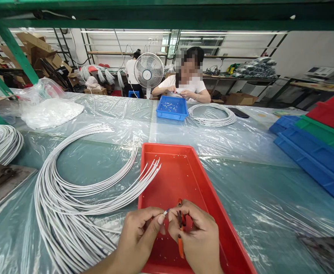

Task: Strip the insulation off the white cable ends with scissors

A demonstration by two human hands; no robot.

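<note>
Over the red tray [178,163], my left hand [140,234] pinches the end of a white cable [166,212] between thumb and fingers. My right hand [198,236] is closed around orange-handled cutting pliers [180,243], and its thumb and forefinger meet at the cable's tip, where a bit of dark colour shows. Small white scraps lie scattered in the tray. A looped bundle of white cables [50,182] spreads on the table to the left, with several of its ends resting over the tray's left rim.
Across the table a co-worker [188,82] works behind a blue tray [172,114], beside a coil of white cable [212,116]. Stacked bins [315,148] stand at right. A plastic bag of white pieces [51,112] and another cable coil [4,144] lie left. A green beam [167,19] crosses overhead.
</note>
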